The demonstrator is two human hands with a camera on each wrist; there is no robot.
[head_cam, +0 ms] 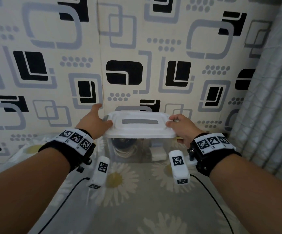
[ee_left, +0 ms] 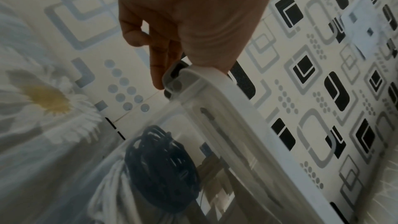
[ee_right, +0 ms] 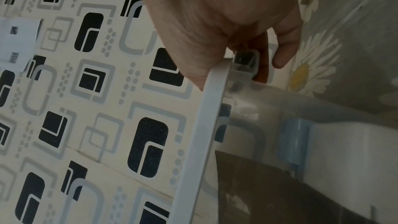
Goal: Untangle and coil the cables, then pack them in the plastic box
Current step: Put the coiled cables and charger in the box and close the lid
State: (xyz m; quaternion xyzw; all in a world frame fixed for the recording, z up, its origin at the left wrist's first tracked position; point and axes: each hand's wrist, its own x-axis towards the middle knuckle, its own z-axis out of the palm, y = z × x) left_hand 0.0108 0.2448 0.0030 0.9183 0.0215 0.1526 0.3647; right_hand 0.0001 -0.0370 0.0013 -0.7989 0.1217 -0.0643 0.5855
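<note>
A clear plastic box (head_cam: 137,157) stands on the daisy-print cloth, with its white lid (head_cam: 139,127) lying on top. Through the wall I see a black coiled cable (head_cam: 121,142), a pale coiled cable (head_cam: 125,152) and a white adapter (head_cam: 157,153). My left hand (head_cam: 103,115) holds the lid's left end, thumb on top. In the left wrist view, its fingers (ee_left: 157,81) touch the grey latch (ee_left: 174,77). My right hand (head_cam: 172,120) grips the lid's right end, its fingers curled around the latch (ee_right: 245,64). The black coil (ee_left: 161,173) sits against the box wall.
A patterned wall panel (head_cam: 136,56) rises directly behind the box. A grey curtain (head_cam: 272,98) hangs at the right. The daisy cloth (head_cam: 120,181) covers the surface in front. Thin black wires (head_cam: 66,200) run from the wrist bands along both forearms.
</note>
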